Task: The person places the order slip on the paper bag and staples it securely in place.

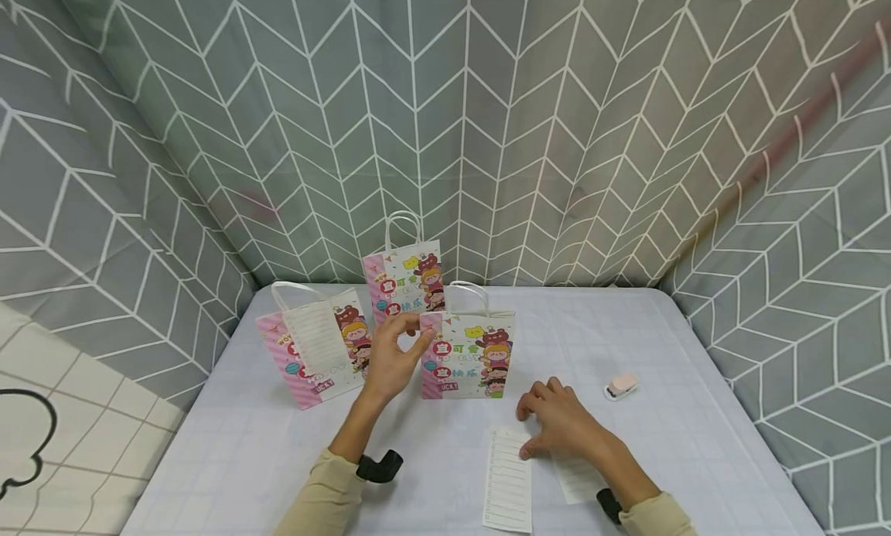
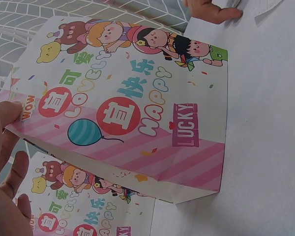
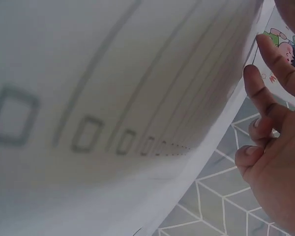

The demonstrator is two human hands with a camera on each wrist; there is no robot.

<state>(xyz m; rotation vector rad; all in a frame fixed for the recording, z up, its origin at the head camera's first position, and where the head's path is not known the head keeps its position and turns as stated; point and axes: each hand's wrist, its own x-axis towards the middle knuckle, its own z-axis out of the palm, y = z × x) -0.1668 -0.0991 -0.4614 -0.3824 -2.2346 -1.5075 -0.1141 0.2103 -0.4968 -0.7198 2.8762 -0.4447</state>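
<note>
While the left grip [image 1: 391,360] pinches the bag [image 1: 465,370] steady, the right grip [image 1: 562,421], fingers apart, should lift the paper [image 1: 506,486] without creasing.

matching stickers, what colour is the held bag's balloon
The balloon on the bag is striped teal, best seen in the left wrist view.

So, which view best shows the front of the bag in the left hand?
The left wrist view: the bag looms large there, its front readable. The head view shows it smaller and upright; the right wrist view has only a cut-off part, probably of it.
</note>
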